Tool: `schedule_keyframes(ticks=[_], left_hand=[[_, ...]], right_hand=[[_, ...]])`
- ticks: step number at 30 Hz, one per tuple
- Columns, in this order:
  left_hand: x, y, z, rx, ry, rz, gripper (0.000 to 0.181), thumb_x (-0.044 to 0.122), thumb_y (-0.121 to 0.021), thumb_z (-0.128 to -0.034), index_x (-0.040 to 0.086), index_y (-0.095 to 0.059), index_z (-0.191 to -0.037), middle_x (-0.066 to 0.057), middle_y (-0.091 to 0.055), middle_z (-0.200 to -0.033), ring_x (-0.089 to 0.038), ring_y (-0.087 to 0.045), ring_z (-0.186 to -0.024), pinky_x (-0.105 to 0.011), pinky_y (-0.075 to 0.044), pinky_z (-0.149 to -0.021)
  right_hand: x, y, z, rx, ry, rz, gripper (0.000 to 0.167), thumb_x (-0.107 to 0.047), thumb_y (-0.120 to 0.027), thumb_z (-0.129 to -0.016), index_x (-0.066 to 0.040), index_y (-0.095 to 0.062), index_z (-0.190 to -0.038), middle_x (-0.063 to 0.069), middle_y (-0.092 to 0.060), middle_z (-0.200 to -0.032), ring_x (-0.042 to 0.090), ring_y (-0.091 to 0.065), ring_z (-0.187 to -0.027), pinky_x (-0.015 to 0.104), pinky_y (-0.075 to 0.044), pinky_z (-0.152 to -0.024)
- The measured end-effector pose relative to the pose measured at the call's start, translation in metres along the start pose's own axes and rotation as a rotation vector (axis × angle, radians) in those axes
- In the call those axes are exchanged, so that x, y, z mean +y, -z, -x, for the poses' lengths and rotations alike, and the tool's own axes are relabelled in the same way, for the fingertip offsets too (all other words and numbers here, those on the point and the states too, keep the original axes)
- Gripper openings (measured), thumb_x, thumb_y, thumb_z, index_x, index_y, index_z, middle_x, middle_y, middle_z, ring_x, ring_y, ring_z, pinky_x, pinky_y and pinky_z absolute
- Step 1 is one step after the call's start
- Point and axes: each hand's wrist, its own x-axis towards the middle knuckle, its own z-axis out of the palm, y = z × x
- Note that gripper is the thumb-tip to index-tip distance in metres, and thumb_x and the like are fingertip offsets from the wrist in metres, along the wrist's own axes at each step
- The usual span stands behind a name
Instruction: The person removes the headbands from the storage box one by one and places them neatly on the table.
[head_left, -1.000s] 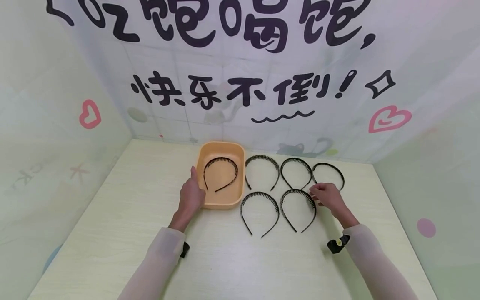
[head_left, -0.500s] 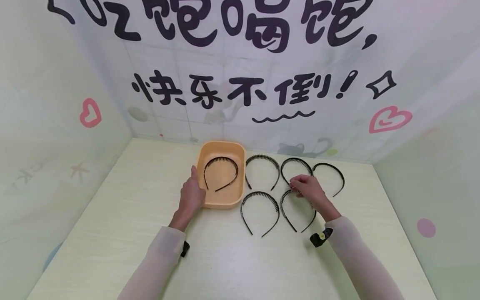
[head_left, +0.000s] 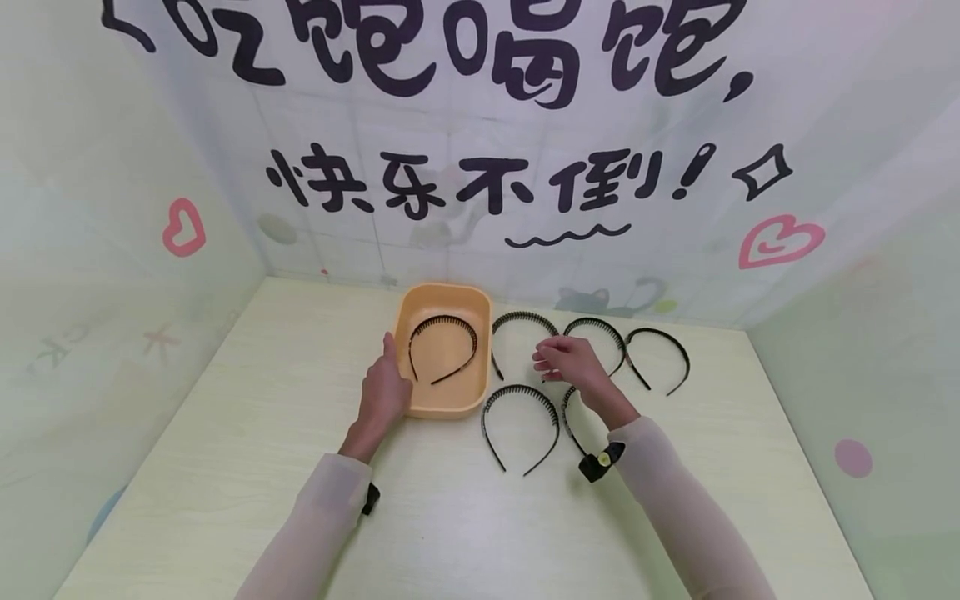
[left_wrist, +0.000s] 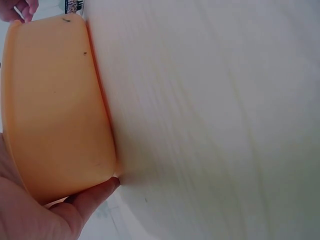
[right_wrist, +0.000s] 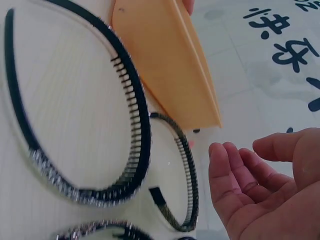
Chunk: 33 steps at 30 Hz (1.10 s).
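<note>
In the head view my left hand (head_left: 385, 390) grips the left side of an orange plastic tray (head_left: 443, 412). In the left wrist view a finger lies along the tray's outer wall (left_wrist: 60, 110). One black toothed headband (head_left: 444, 317) lies inside the tray. My right hand (head_left: 576, 363) hovers over the headbands right of the tray, fingers loosely bent and holding nothing. Nearest it are a back-row headband (head_left: 525, 315) and a front-row headband (head_left: 520, 387). Its forearm partly hides another front-row headband (head_left: 572, 425).
Farther right in the back row lie a toothed headband (head_left: 596, 321) and a plain-looking headband (head_left: 658, 332). All rest on a pale table (head_left: 465, 517) enclosed by printed wall sheets (head_left: 450, 250). A black wrist camera (head_left: 600, 462) sits under the right sleeve.
My right hand has moved left across the headbands, from beside the rightmost ones toward the tray. The left hand, tray and headbands have stayed where they were.
</note>
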Motion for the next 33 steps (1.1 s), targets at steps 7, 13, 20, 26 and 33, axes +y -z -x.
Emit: schedule_keyframes(ticks=[7, 13, 20, 26, 33], left_hand=[[0.000, -0.001, 0.000, -0.002, -0.004, -0.011, 0.083, -0.006, -0.051, -0.0848, -0.005, -0.009, -0.157, -0.034, -0.064, -0.108, -0.027, -0.056, -0.064, -0.035, -0.045, -0.054], [-0.001, -0.001, -0.001, 0.003, -0.013, -0.017, 0.083, -0.007, -0.052, -0.0844, -0.006, -0.009, -0.156, -0.035, -0.064, -0.109, -0.027, -0.056, -0.065, -0.035, -0.045, -0.054], [-0.002, 0.000, -0.002, 0.001, -0.014, -0.015, 0.083, -0.007, -0.051, -0.0850, -0.005, -0.009, -0.156, -0.036, -0.063, -0.112, -0.028, -0.057, -0.068, -0.035, -0.045, -0.056], [0.001, 0.002, -0.006, 0.005, -0.014, -0.022, 0.083, -0.006, -0.053, -0.0853, -0.005, -0.009, -0.157, -0.035, -0.062, -0.113, -0.030, -0.058, -0.070, -0.038, -0.047, -0.059], [-0.002, 0.000, -0.002, 0.008, -0.024, -0.024, 0.084, -0.005, -0.054, -0.0839, -0.006, -0.010, -0.156, -0.037, -0.060, -0.119, -0.032, -0.060, -0.078, -0.044, -0.050, -0.066]], right_hand=[[-0.007, -0.022, -0.010, -0.050, 0.042, -0.048, 0.035, -0.016, -0.054, -0.102, 0.007, -0.058, -0.128, 0.025, -0.065, -0.121, 0.026, -0.069, -0.100, 0.038, -0.056, -0.087], [-0.015, -0.040, -0.017, -0.113, 0.052, -0.152, 0.034, -0.011, -0.051, -0.102, 0.008, -0.056, -0.129, 0.027, -0.063, -0.125, 0.024, -0.068, -0.102, 0.037, -0.055, -0.091], [-0.033, -0.062, -0.018, -0.213, 0.022, -0.276, 0.041, -0.007, -0.050, -0.102, 0.011, -0.045, -0.139, 0.031, -0.054, -0.137, 0.028, -0.065, -0.113, 0.032, -0.053, -0.092], [-0.046, -0.081, -0.022, -0.232, -0.002, -0.285, 0.041, -0.005, -0.051, -0.101, 0.009, -0.046, -0.139, 0.027, -0.048, -0.143, 0.033, -0.056, -0.126, 0.034, -0.050, -0.099], [-0.044, -0.104, -0.025, -0.233, -0.065, -0.267, 0.049, -0.016, -0.053, -0.102, 0.006, -0.040, -0.143, 0.021, -0.042, -0.142, 0.032, -0.050, -0.127, 0.044, -0.038, -0.111]])
